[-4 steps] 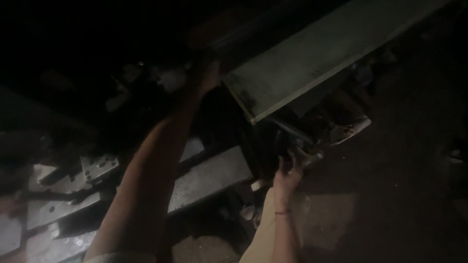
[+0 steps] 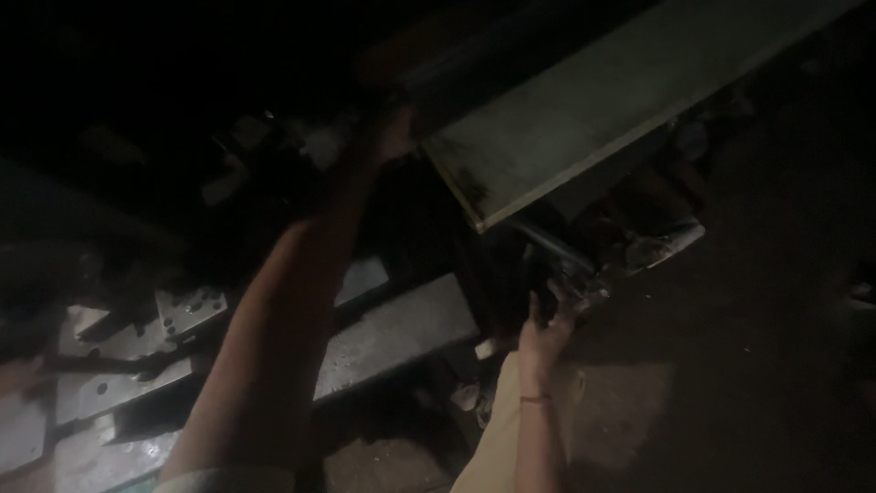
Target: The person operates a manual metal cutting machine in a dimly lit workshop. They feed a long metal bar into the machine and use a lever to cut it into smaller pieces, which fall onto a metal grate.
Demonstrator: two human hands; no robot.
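Hands both up at a long grey-green metal slab in very poor light.

My left hand reaches far out to the slab's near-left end, at about 11 o'clock from centre frame; it seems to rest against the edge there, but it is too dark for me to tell whether my fingers are closed on anything. My right hand sits lower, at about 5 o'clock from the slab's near corner, fingers spread partly open and pointing up toward a dark metal bracket just under that corner; contact unclear, nothing plainly held. The slab runs tilted from centre toward 2 o'clock. Flat steel plates lie below my left forearm, with smaller drilled pieces at 9 o'clock. Bare floor lies to 4 o'clock.
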